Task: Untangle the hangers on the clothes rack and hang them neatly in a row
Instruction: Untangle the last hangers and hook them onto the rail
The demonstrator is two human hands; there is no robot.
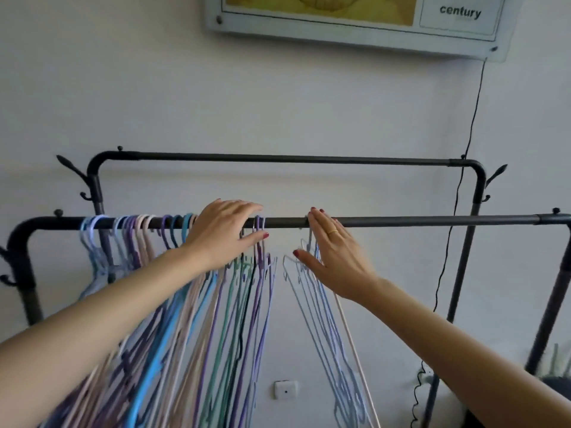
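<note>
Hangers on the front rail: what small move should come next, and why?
Probably the right hand should slide its small bunch of hangers left along the front rail, closing the gap to the big group under the left hand.

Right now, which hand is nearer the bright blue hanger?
Left. The left hand rests on the rail just right of the bright blue hanger; the right hand is farther right, against the pale hangers.

text: "century" | on: wall sign (355, 23), white panel
</note>
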